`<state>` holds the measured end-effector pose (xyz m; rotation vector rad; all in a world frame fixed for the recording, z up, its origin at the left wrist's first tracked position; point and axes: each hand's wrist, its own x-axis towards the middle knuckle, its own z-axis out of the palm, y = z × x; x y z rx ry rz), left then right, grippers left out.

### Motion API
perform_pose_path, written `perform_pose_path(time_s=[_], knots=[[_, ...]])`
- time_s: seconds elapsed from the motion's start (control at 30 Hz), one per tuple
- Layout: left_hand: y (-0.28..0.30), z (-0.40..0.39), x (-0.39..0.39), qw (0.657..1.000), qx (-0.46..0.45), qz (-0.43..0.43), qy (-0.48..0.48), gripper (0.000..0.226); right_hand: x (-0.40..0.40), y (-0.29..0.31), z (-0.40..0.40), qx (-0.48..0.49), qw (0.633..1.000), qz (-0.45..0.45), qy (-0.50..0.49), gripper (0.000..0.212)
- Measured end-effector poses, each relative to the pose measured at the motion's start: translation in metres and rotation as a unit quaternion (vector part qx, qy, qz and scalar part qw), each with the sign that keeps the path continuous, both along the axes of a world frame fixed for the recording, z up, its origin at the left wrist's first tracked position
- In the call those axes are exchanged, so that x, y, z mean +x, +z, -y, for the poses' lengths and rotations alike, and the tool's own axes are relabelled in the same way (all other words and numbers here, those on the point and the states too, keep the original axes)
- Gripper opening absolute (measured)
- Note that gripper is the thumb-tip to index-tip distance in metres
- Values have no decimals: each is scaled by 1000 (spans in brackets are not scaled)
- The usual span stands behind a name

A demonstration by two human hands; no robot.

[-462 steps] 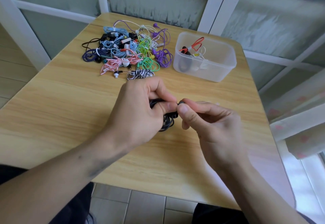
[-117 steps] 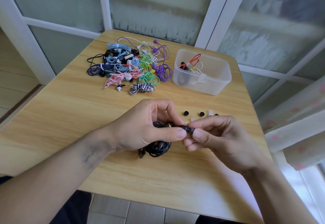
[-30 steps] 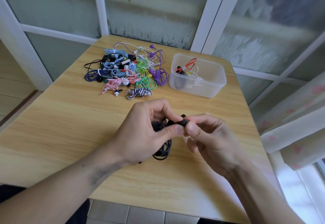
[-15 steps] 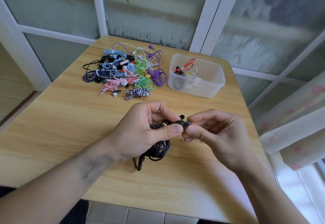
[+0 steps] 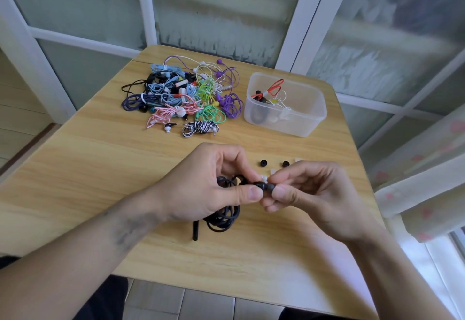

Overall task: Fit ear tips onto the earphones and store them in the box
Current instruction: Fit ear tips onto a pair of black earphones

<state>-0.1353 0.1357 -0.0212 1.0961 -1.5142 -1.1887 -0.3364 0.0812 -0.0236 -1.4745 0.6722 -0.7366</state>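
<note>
Above the table (image 5: 75, 168), black earbud (image 5: 259, 185) lengthwise left-right, pinched between left hand (image 5: 206, 184) and right hand (image 5: 314, 194).

So I count one clear box (image 5: 286, 116), two loose black ear tips (image 5: 263, 163), one black earphone bundle (image 5: 224, 216), one big tangled pile (image 5: 186, 95).

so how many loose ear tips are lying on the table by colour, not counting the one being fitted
black ear tips: 2
pale translucent ear tips: 2 in view, both partly hidden by the hands; more may lie behind them
total: 4 visible
</note>
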Motion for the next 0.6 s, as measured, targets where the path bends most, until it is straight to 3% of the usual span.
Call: perform_pose_path(time_s=[0.23, 0.33, 0.43, 0.6], knots=[[-2, -1, -1, 999, -18, 31, 10, 20, -1, -2, 0, 35, 999, 1, 16, 12], [-2, -2, -1, 998, -38, 42, 20, 19, -1, -6, 1, 119, 992, 23, 43, 30], [-3, -3, -2, 999, -33, 14, 26, 16, -2, -8, 3, 139, 988, 41, 52, 33], [-4, -4, -8, 995, 49, -91, 13, 16, -1, -9, 4, 88, 993, 38, 67, 29]])
